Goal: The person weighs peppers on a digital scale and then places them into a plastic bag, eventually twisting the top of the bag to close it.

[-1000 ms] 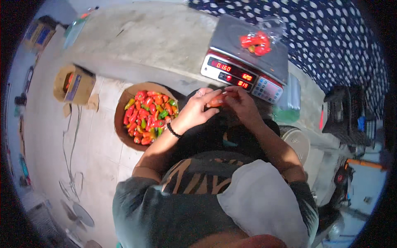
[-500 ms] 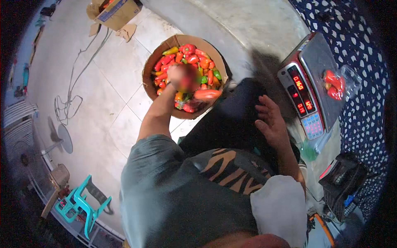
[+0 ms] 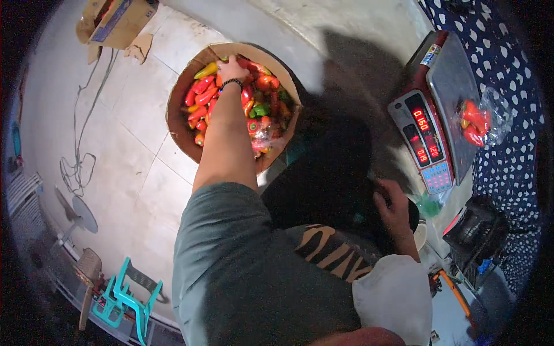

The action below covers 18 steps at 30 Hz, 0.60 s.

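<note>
1 yellow pepper (image 3: 205,71) lies just left of the left hand (image 3: 233,70) (gripping or not, I cannot tell).

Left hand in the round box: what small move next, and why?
Perhaps the left hand should grasp and lift one of the peppers: it reaches down among them in the round box, though whether it already grips one is unclear.

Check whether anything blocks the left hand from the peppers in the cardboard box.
Nothing visible does: the left hand is inside the open-topped cardboard box, its fingers among the peppers. Some clear plastic lies over peppers to the right of the forearm, clear of the hand.
</note>
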Tool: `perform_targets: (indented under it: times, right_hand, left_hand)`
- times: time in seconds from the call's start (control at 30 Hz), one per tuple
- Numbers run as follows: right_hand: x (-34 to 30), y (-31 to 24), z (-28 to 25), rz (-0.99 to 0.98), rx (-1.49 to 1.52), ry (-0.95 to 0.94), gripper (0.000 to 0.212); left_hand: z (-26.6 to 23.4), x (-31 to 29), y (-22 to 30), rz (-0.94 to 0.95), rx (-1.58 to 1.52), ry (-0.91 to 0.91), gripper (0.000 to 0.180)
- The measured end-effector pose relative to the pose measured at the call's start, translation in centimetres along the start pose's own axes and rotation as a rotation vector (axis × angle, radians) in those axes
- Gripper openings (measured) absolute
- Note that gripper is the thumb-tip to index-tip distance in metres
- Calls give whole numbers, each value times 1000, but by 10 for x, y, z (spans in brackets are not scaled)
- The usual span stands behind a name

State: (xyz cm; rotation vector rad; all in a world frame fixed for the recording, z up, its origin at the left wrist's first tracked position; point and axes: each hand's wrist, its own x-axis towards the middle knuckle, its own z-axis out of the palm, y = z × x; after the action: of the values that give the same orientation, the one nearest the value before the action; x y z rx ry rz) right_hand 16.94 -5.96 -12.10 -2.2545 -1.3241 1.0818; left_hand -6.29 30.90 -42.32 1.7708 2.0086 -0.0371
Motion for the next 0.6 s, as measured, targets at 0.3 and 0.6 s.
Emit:
perform_targets:
  times: [0.3,0.6]
  right_hand:
    - [25,-36,-16,-413,-67,128,28]
    - [6,-56,-19,-156,1135,210,53]
  left_hand:
    - [-81,-127,-25,99,-1864,-1089,52]
    - [-200,-310,155,1283,-851,-592,55]
